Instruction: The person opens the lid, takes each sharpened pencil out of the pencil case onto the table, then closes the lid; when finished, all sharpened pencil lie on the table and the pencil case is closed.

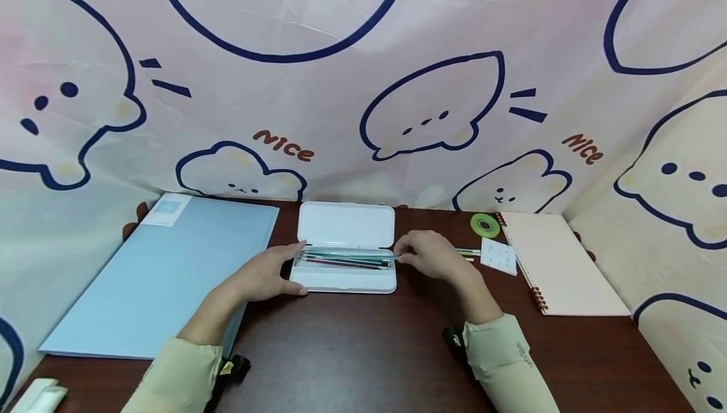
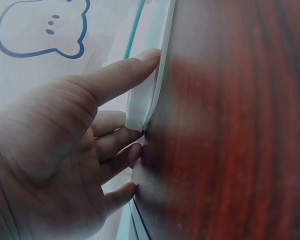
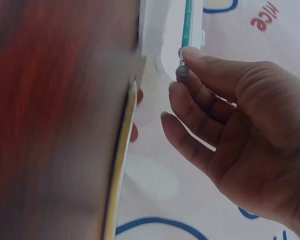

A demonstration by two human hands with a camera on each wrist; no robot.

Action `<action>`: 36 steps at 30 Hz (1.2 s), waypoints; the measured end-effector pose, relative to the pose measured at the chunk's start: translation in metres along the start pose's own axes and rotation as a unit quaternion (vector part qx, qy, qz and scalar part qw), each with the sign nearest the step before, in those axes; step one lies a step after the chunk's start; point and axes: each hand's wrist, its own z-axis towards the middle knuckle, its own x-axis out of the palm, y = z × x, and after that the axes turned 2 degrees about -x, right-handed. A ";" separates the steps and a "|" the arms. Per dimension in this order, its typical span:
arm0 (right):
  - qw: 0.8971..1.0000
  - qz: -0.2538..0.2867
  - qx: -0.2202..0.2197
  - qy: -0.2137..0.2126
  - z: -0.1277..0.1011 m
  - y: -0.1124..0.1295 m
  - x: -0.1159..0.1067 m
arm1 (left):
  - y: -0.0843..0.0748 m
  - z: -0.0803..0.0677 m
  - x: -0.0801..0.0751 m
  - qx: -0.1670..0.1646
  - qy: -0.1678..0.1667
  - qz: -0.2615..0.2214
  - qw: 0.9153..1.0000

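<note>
Loose pencils [image 1: 467, 252] beyond the case, half hidden behind the right hand [image 1: 431, 255]

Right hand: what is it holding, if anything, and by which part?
The right hand pinches a teal pencil by its eraser end, fingertips on the tip, over the open white pencil case.

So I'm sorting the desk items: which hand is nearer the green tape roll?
Right. The right hand is beside the pencil case, just left of the tape roll; the left hand is across the case.
</note>
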 end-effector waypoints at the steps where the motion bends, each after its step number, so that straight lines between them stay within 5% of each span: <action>1: 1.000 0.002 -0.001 -0.002 -0.002 -0.003 -0.002 | 0.000 0.000 0.000 0.000 0.000 -0.002 1.000; 21: 0.999 0.026 0.018 -0.035 -0.038 -0.070 -0.019 | 0.002 0.000 0.002 0.000 0.001 0.000 1.000; 36: 0.999 0.012 0.043 -0.019 -0.040 -0.079 -0.018 | 0.004 0.002 0.003 0.002 -0.004 0.004 1.000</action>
